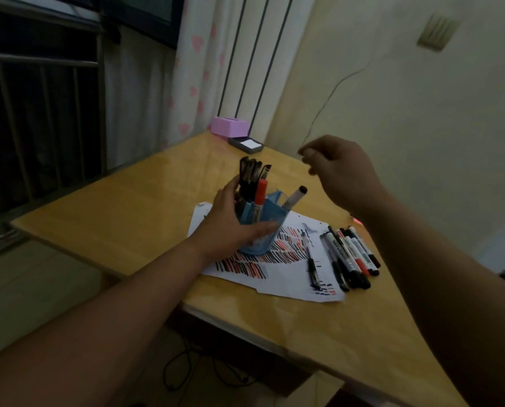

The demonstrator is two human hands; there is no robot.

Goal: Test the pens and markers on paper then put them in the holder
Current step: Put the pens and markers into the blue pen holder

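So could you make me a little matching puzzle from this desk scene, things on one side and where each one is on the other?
Things:
1. blue pen holder
2. loose markers
3. pink box
4. right hand

Places:
a. at the far corner of the table, by the curtain
b. raised in the air over the table
c. standing on the paper, gripped by the left hand
d. lying side by side at the paper's right edge

Pairs: 1-c, 2-d, 3-a, 4-b
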